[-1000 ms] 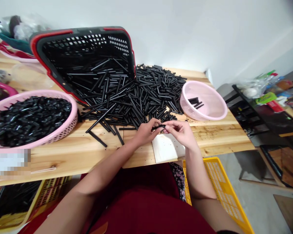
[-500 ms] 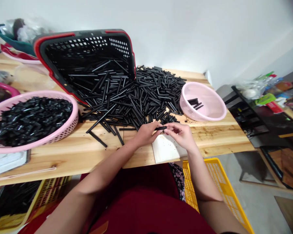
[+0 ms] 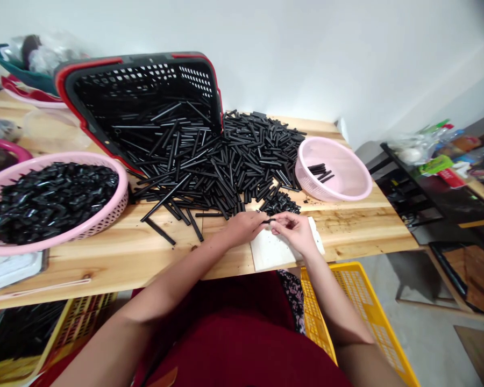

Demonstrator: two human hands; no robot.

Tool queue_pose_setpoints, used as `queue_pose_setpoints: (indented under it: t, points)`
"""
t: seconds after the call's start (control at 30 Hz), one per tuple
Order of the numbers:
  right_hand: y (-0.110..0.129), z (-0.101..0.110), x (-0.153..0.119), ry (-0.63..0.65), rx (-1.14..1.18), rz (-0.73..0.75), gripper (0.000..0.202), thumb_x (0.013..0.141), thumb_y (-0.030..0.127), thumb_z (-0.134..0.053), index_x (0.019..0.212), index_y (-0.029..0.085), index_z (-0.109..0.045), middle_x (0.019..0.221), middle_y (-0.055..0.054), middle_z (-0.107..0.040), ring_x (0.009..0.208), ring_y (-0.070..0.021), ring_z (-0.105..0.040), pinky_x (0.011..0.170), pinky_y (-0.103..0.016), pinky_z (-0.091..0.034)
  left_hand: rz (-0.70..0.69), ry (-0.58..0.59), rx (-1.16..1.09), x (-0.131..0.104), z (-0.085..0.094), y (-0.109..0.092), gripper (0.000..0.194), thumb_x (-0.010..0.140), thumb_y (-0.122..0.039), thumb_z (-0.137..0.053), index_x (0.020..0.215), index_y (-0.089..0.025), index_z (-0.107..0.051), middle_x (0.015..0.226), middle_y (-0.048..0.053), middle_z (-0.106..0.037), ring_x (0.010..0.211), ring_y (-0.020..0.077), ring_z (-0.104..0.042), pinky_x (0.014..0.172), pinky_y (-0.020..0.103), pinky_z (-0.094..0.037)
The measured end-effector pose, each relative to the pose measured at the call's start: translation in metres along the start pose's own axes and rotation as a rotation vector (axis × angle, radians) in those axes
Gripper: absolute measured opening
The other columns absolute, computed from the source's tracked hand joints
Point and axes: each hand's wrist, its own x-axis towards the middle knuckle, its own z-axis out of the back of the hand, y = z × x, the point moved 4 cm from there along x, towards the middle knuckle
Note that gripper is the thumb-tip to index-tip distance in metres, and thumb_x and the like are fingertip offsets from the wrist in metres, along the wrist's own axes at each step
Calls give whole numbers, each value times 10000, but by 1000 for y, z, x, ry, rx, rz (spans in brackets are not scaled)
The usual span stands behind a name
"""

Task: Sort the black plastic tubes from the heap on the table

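Observation:
Above a white board [image 3: 268, 251] at the table's front, my left hand [image 3: 244, 227] and my right hand [image 3: 293, 230] meet with pinched fingers. Between them is a black tube [image 3: 269, 221], gripped from both sides; its ends are mostly covered by my fingers. Just beyond my hands lies a small heap of short black pieces [image 3: 281, 203]. Farther back, a large pile of black tubes [image 3: 242, 156] spreads out from a tipped grey and red basket [image 3: 145, 70]. A pink bowl [image 3: 347, 172] to the right holds several black tubes.
On the left stands a pink basket [image 3: 121, 199] full of glossy black parts. A pink stick [image 3: 44, 288] lies near the table's [image 3: 145, 263] front edge. Yellow crates [image 3: 358, 285] sit below the table, and a shelf with bags [image 3: 435, 156] is at the right.
Both hands have moved slightly toward me, over the white board. Less of the black tube shows between my fingers, and more of the small heap and the board is uncovered.

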Motion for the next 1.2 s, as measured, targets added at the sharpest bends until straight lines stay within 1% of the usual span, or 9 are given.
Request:
queue_pose_setpoints:
  t: [0.1,0.23,0.33,0.43,0.5,0.67,0.8,1.0,1.2]
  points:
    - [-6,12,-4,-96,49,-33,386,668,406,-794,876,98,-686,696,-63,-646,604,-118,-626,618,-229,-562,-50,-46,-129,9,8,-2,317,900,-410,-471,981,-167,-658,982,72,-667,938,84,-616,847,196,-477]
    - [-12,38,-5,-243,105,6,417,640,379,-818,932,106,-697,745,-69,-657,619,-123,-633,643,-254,-585,277,-136,-105,35,19,28,356,930,-366,-402,883,-142,-674,907,69,-658,878,90,-599,856,223,-476]
    - [-18,49,-2,-318,155,42,451,629,369,-826,967,101,-693,763,-70,-655,627,-119,-627,656,-271,-596,417,-47,92,54,11,47,259,881,-317,-499,894,-113,-657,902,91,-633,874,126,-579,851,254,-465]
    - [-21,53,0,-357,180,68,465,641,380,-818,977,91,-675,753,-63,-643,630,-112,-621,662,-265,-593,415,60,168,67,-1,51,195,811,-258,-598,898,-92,-651,888,104,-625,872,138,-575,829,244,-460]
    - [-20,59,1,-395,178,106,461,664,388,-803,983,88,-659,756,-56,-635,633,-105,-618,666,-255,-588,422,56,179,69,0,52,185,820,-223,-574,913,-90,-662,902,107,-630,881,133,-575,826,236,-458]
    - [-11,81,-3,-449,112,203,438,705,391,-773,1012,106,-646,837,-65,-643,650,-105,-622,674,-253,-578,397,-67,-99,50,33,52,265,859,-305,-532,1015,-173,-701,951,50,-661,842,84,-587,773,197,-454]
    - [-5,88,-8,-458,68,217,421,715,399,-765,1001,112,-653,825,-67,-644,619,-106,-610,653,-256,-563,373,-133,-386,24,55,50,311,834,-358,-579,1038,-159,-702,926,56,-662,772,60,-581,692,165,-448]
    - [4,80,-12,-451,55,278,366,741,356,-753,992,111,-647,746,-46,-631,603,-104,-609,638,-243,-559,330,-155,-475,8,59,44,332,840,-390,-581,1034,-154,-710,971,76,-655,845,62,-597,738,155,-462]
    - [10,77,-13,-410,-16,312,355,762,349,-739,1007,111,-644,734,-38,-630,613,-107,-624,638,-234,-566,396,-114,-592,5,59,41,348,823,-395,-603,1040,-145,-709,998,72,-657,887,67,-604,781,153,-460]
